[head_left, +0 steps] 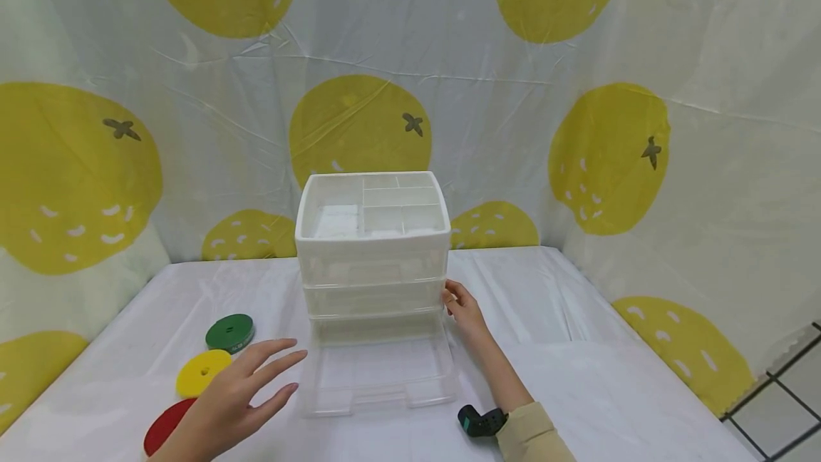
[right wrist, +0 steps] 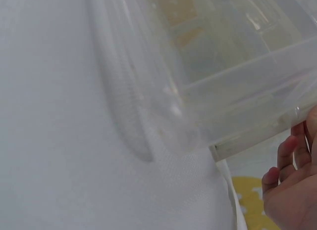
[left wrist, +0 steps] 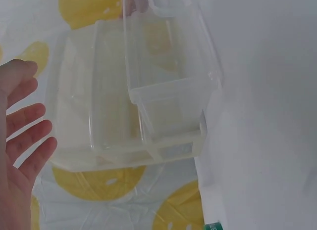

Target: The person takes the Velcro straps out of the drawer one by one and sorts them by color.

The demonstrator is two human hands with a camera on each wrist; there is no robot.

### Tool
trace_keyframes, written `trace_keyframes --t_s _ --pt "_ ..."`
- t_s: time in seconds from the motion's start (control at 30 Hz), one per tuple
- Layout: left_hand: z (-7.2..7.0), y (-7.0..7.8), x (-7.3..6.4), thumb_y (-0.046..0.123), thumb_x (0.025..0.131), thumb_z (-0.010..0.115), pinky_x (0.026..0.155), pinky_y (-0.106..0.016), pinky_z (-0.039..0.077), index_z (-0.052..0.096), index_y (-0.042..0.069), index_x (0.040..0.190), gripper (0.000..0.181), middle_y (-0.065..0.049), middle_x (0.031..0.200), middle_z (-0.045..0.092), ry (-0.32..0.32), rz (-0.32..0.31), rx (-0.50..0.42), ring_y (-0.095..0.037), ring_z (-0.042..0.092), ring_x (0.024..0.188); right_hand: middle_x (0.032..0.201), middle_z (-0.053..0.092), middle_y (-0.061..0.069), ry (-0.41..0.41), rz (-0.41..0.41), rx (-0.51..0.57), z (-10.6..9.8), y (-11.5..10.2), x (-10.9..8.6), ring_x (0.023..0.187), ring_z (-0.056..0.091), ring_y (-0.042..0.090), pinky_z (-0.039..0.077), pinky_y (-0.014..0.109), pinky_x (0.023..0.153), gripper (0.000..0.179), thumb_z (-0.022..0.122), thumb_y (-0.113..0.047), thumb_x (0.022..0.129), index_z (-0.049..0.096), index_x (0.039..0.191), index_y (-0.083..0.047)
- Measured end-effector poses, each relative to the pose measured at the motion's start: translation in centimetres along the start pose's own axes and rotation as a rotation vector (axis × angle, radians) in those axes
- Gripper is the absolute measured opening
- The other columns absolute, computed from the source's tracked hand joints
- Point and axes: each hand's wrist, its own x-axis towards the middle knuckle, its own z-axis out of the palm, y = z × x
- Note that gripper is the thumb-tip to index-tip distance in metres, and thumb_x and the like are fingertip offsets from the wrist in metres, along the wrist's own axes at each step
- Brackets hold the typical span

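Note:
A white plastic drawer unit (head_left: 374, 262) stands on the table, its top tray divided into compartments. The clear bottom drawer (head_left: 378, 396) is pulled out toward me and looks bare inside; the two drawers above it are closed. My right hand (head_left: 467, 314) rests its fingertips against the unit's right side, fingers loosely bent, as the right wrist view also shows. To the left of the open drawer hovers my left hand (head_left: 239, 399), fingers spread and holding nothing. Behind and under that hand lie a green disc (head_left: 229, 334), a yellow disc (head_left: 192, 378) and a partly hidden red disc (head_left: 165, 425).
A white cloth covers the table (head_left: 577, 391). Behind it hangs a curtain (head_left: 474, 127) printed with yellow fruit. A black device (head_left: 476, 422) sits at the right wrist, by the sleeve (head_left: 532, 433). Black wire grid (head_left: 779, 383) shows at the far right.

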Motion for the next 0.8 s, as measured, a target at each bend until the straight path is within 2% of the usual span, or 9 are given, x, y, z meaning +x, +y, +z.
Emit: trace_keyframes --t_s 0.07,0.27,0.63,0.7,0.8 --pt "0.2 0.1 0.1 0.046 0.092 0.043 0.086 -0.007 0.043 0.058 0.023 0.12 0.04 0.003 0.116 0.058 -0.017 -0.002 -0.01 -0.009 0.055 0.1 0.106 0.053 0.014 -0.001 -0.006 -0.001 0.0 0.0 -0.1 0.063 0.042 0.005 0.034 0.018 0.059 0.037 0.051 -0.022 0.092 0.05 0.122 0.0" --pt "0.9 0.6 0.5 0.041 0.084 0.06 0.076 -0.009 0.048 0.056 0.026 0.122 0.041 0.005 0.118 0.057 -0.065 0.005 -0.005 -0.01 0.057 0.098 0.108 0.053 0.016 0.001 -0.027 0.0 0.0 -0.1 -0.1 0.062 0.041 0.003 0.034 0.017 0.058 0.036 0.051 -0.02 0.092 0.05 0.121 0.002" --pt "2.2 1.0 1.0 0.044 0.088 0.053 0.077 -0.015 0.05 0.056 0.028 0.122 0.038 0.006 0.114 0.058 -0.085 0.063 -0.006 -0.01 0.056 0.098 0.108 0.053 0.013 0.0 0.009 0.008 0.0 0.0 0.1 0.063 0.041 0.005 0.034 0.018 0.059 0.036 0.051 -0.024 0.092 0.052 0.121 -0.002" --pt "2.3 1.1 1.1 0.043 0.087 0.055 0.075 -0.018 0.052 0.055 0.03 0.122 0.038 0.006 0.114 0.058 -0.111 0.062 -0.01 -0.009 0.057 0.097 0.106 0.053 0.013 -0.003 0.007 0.005 -0.1 -0.4 -0.1 0.063 0.041 0.005 0.034 0.018 0.058 0.036 0.051 -0.024 0.092 0.052 0.121 -0.001" --pt "2.6 1.4 1.1 0.035 0.08 0.068 0.071 -0.022 0.054 0.052 0.032 0.123 0.047 0.006 0.113 0.058 -0.162 0.046 -0.034 -0.009 0.059 0.095 0.106 0.053 0.014 -0.015 0.009 0.008 -0.1 -0.8 -0.3 0.063 0.041 0.005 0.034 0.018 0.058 0.036 0.05 -0.022 0.092 0.051 0.121 0.0"
